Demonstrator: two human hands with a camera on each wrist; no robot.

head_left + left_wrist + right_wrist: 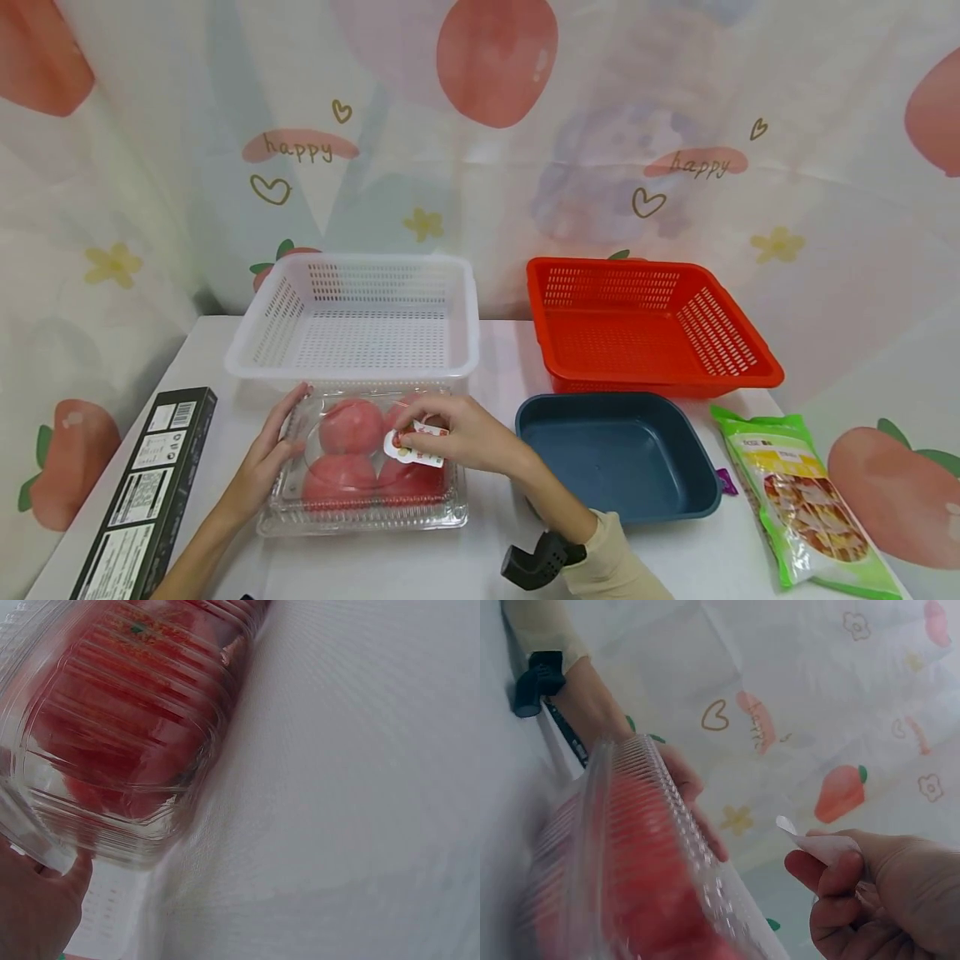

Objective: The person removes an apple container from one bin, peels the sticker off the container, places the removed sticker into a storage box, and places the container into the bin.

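A clear plastic clamshell box (pixel 360 517) of red tomatoes (pixel 352 427) sits on the white table in front of the white basket. My left hand (pixel 258 471) rests against the box's left side, fingers fairly straight and thumb spread apart. Its fingers also touch the box in the left wrist view. My right hand (pixel 468 433) is over the lid, pinching a white label (pixel 423 443) with red print between thumb and fingers. In the right wrist view the label (pixel 821 844) bends and stands off the box. The right hand hides part of the tomatoes behind it.
Behind the box stands a white perforated basket (pixel 468 333); a red basket (pixel 551 358) is at back right. A dark blue basin (pixel 618 512) stands right of the box. Farther right lie a purple wrapper (pixel 726 482) and a green food bag (pixel 813 508). A black carton (pixel 146 492) lies left.
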